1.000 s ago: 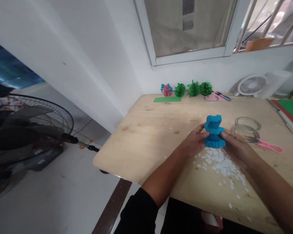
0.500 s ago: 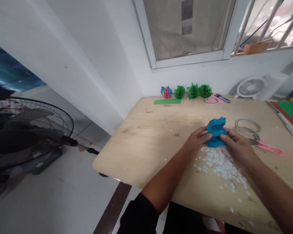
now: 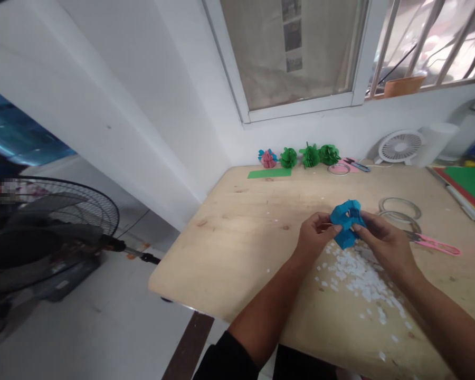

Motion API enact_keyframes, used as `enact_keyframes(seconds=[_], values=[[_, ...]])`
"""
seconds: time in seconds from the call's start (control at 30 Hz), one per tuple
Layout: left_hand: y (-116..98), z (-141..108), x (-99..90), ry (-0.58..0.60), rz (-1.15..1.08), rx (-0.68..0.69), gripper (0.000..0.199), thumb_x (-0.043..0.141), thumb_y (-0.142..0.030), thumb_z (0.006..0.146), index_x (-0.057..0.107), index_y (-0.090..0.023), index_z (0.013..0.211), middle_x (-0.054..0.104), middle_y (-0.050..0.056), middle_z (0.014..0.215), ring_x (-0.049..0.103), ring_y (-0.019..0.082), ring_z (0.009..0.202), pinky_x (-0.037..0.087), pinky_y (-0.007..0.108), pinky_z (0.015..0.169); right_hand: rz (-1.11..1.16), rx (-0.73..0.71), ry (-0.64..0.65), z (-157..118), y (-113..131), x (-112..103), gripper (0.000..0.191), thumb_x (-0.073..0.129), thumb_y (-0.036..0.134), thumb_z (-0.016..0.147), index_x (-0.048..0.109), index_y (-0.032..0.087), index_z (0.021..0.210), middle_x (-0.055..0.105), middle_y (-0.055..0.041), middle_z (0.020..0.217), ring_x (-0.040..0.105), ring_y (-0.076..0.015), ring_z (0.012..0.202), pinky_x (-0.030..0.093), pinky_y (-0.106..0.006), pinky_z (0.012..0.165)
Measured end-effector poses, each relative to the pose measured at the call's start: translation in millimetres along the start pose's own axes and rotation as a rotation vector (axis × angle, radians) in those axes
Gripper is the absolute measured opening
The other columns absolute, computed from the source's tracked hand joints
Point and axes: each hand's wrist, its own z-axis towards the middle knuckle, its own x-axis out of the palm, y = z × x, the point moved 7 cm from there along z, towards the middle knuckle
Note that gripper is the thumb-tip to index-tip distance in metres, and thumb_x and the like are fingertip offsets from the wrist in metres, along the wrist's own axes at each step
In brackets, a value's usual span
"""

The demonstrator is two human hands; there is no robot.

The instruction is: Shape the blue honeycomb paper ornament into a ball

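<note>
A blue folded paper piece (image 3: 343, 235) is held between both hands above the wooden table. My left hand (image 3: 315, 232) pinches its left side with thumb and fingers. On the opposite side my right hand (image 3: 383, 240) grips it, thumb in front and fingers behind. The paper looks like a curled, pleated shape with openings in its middle. Small white paper bits (image 3: 360, 277) lie scattered on the table just below the hands. Beside the right hand are pink-handled snips (image 3: 435, 244) and two tape rings (image 3: 399, 207).
Along the wall stand a pink and blue paper ornament (image 3: 268, 159) and several green paper ornaments (image 3: 311, 157). A green paper strip (image 3: 269, 173) lies before them. Farther right are blue snips (image 3: 358, 164), a small white fan (image 3: 401, 146) and coloured sheets (image 3: 469, 182). A black floor fan (image 3: 59, 227) stands left.
The blue paper has been turned and opened, from a stacked, wavy outline to a rounder shape with gaps. Both hands keep hold of it. The view has shifted slightly.
</note>
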Motion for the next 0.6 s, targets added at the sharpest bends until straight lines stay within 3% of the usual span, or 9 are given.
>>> enact_keyframes(seconds=[0.13,0.27,0.47,0.6], values=[[-0.1,-0.5,0.5,0.009,-0.015,-0.021,0.055,0.09,-0.053,0.053,0.066,-0.016,0.085,0.07,0.003,0.079,0.065,0.017,0.074,0.051,0.036,0.08,-0.048,-0.033,-0.014,-0.8,0.0,-0.5,0.041,0.082,0.048,0.073,0.078,0.027,0.108,0.08,-0.0033,0.108,0.074,-0.0342,0.102,0.058,-0.058,0.094],[4.5,0.5,0.6,0.034,-0.058,-0.055,0.057,0.09,-0.053,0.053,0.067,-0.015,0.087,0.07,0.003,0.081,0.064,0.016,0.073,0.05,0.035,0.08,0.019,0.017,0.01,-1.6,1.7,2.9,0.038,0.083,0.047,0.07,0.079,0.029,0.104,0.08,-0.0011,0.105,0.074,-0.0321,0.099,0.06,-0.053,0.092],[18.3,9.1,-3.4,0.037,-0.109,-0.096,0.065,0.093,-0.052,0.047,0.07,-0.015,0.095,0.073,0.005,0.088,0.065,0.018,0.076,0.049,0.033,0.075,0.147,0.182,0.208,-6.0,-3.9,18.7,0.039,0.079,0.056,0.074,0.08,0.029,0.102,0.081,-0.0029,0.1,0.075,-0.0274,0.091,0.061,-0.042,0.085],[10.3,8.9,-2.3,0.083,-0.103,-0.08,0.065,0.094,-0.05,0.047,0.072,-0.015,0.097,0.074,0.006,0.091,0.067,0.021,0.084,0.05,0.037,0.084,0.237,0.255,0.28,-9.2,-6.6,23.6,0.037,0.081,0.054,0.073,0.08,0.028,0.099,0.081,-0.004,0.098,0.074,-0.0249,0.087,0.06,-0.037,0.081]])
